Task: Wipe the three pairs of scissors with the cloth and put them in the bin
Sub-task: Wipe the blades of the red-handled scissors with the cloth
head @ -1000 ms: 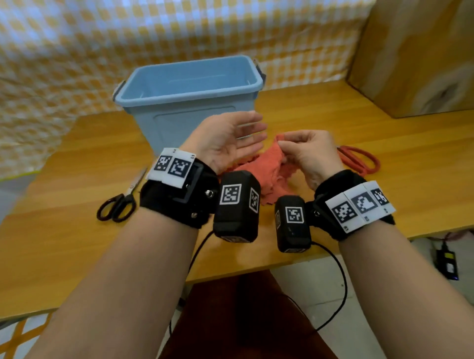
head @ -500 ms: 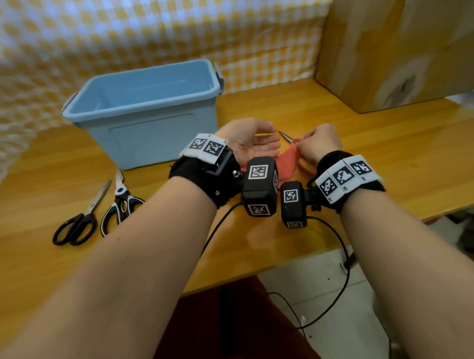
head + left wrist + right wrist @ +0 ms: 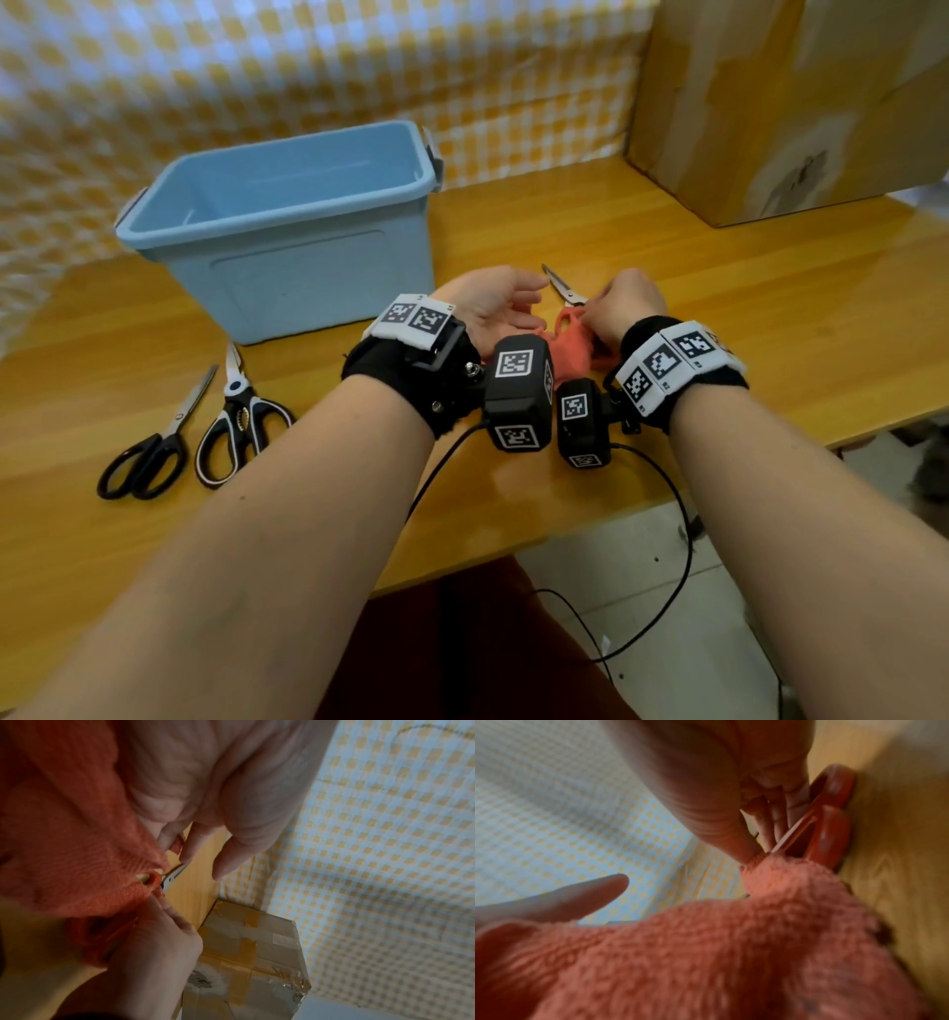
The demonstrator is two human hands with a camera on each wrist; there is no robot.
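Observation:
Red-handled scissors (image 3: 564,289) point their blades away from me, just right of the blue bin (image 3: 277,228). My right hand (image 3: 613,308) pinches them at the red handles (image 3: 834,825). An orange-red cloth (image 3: 575,349) lies over my left hand (image 3: 506,303), which is palm up with its fingers straight. In the left wrist view the cloth (image 3: 64,841) covers the scissors up to the pivot, and only the blade (image 3: 174,875) sticks out. Black scissors (image 3: 154,447) and black-and-white shears (image 3: 241,416) lie on the table (image 3: 744,318) at the left.
A large taped cardboard box (image 3: 796,103) stands at the back right of the table. A checked yellow-and-white sheet hangs behind the bin. The table's front edge runs under my wrists, and a black cable (image 3: 678,539) hangs below it.
A second ago the red scissors lay on the table right of my right hand, which pinched the cloth. Now that hand holds them against the cloth. My view has swung left.

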